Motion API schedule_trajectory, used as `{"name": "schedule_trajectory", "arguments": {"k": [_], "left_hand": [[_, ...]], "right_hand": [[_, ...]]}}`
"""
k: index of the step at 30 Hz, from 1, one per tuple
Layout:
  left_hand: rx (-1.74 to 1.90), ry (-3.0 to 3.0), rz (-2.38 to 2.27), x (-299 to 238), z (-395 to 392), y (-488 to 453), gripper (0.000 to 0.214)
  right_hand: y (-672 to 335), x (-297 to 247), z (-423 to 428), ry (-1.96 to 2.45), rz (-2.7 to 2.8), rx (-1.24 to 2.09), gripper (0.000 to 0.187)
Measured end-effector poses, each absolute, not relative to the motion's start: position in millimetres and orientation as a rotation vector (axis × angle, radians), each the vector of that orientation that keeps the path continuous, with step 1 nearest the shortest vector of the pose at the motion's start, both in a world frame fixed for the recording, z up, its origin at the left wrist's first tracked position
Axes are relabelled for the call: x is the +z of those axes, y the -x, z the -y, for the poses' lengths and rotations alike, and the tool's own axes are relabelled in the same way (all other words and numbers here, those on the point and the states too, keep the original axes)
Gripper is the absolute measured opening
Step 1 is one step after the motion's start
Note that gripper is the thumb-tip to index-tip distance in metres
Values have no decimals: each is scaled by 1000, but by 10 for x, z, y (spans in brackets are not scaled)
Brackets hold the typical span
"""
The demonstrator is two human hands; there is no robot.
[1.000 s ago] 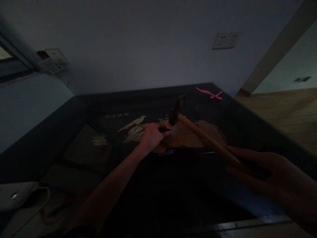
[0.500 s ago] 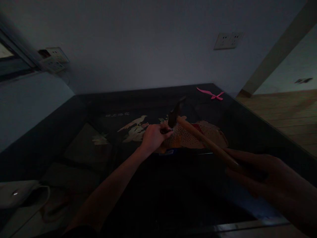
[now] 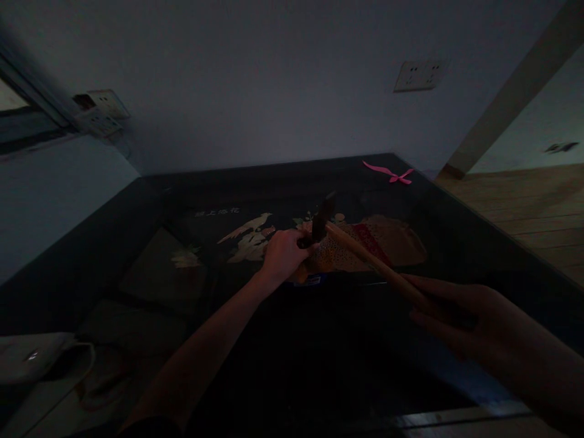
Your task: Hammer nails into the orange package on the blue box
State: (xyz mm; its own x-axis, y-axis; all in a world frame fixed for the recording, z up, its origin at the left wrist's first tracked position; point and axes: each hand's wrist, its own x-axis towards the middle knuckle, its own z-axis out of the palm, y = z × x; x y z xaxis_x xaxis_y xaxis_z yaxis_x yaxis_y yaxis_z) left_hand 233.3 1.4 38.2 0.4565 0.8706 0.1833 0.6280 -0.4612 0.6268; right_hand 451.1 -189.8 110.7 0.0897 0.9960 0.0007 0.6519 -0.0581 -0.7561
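In my right hand (image 3: 474, 316) is the wooden handle of a hammer (image 3: 371, 260). The hammer's dark head is over the fingertips of my left hand (image 3: 283, 252), so close that I cannot tell whether they touch. My left thumb and forefinger are pinched together; what they hold, if anything, is hidden or too small to make out. Under the hammer lies a flat tan and orange piece (image 3: 351, 258) with dark dots and a red band. A small blue item with a white label (image 3: 312, 280) shows at its near edge.
The dark glossy tabletop (image 3: 201, 182) bears a pale bird picture (image 3: 249, 228) and white characters. A pink ribbon (image 3: 396, 177) lies at the far right corner. Wall sockets (image 3: 415, 76) are behind. A white device with a cord (image 3: 34, 356) is at lower left.
The hammer head has come down a little toward my left fingertips, and my right hand has shifted slightly left. My left hand stays in nearly the same place.
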Motion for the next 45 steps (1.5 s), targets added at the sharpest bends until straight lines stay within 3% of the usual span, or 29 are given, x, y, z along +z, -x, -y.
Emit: {"name": "schedule_trajectory", "arguments": {"k": [5, 10, 22, 29, 32, 36, 45], "left_hand": [[720, -2181, -1248, 386, -4, -2343, 18], [664, -2225, -1261, 388, -20, -2335, 22], [647, -2282, -1274, 394, -11, -2325, 18], [725, -2193, -1132, 373, -54, -2302, 13], [747, -2123, -947, 474, -87, -2231, 25], [781, -2137, -870, 709, -109, -2000, 41], [1044, -2130, -1086, 512, -3, -1513, 22]], "right_hand": [[-4567, 1046, 1966, 1826, 1568, 808, 50], [-4501, 1029, 1922, 1750, 1598, 969, 45], [-4521, 989, 1944, 1741, 1544, 1006, 46], [-4530, 924, 2136, 1765, 1234, 952, 49], [-4430, 840, 2231, 1732, 1002, 953, 49], [-4313, 682, 2354, 1624, 870, 978, 50], [-4354, 138, 2497, 971, 850, 1342, 57]]}}
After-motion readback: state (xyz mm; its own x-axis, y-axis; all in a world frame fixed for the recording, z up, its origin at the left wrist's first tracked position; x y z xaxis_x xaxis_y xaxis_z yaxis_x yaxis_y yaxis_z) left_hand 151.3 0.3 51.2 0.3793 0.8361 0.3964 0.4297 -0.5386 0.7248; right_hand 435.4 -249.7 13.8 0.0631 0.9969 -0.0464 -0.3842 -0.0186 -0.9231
